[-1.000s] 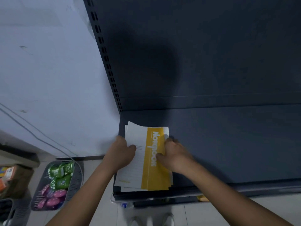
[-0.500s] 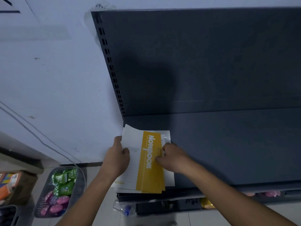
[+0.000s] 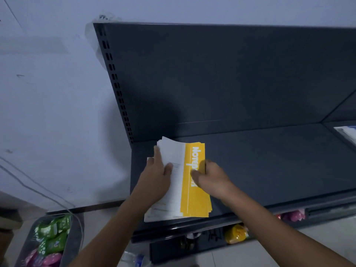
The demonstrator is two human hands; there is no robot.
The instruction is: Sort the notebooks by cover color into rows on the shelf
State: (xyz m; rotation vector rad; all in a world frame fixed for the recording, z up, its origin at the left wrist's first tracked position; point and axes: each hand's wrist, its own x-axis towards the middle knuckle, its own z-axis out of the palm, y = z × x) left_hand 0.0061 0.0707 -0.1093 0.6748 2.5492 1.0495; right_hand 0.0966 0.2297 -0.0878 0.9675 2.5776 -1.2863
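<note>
The right hand [image 3: 211, 177] covers the middle of the white lettering on the top notebook [image 3: 194, 189], so it can't be read in full. The stack's lower covers are hidden. A pale item [image 3: 346, 133] gets cut off at the right edge; can't tell what it is.

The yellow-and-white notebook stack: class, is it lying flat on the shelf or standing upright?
Lying flat. The notebook stack rests cover-up on the shelf, its edges fanned, with the left hand and right hand pressing on it.

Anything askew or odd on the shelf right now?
The stack of yellow-and-white notebooks on the dark grey metal shelf is uneven: edges fanned, the top-left corner lifted. The left hand and right hand press on it. Nothing damaged.
</note>
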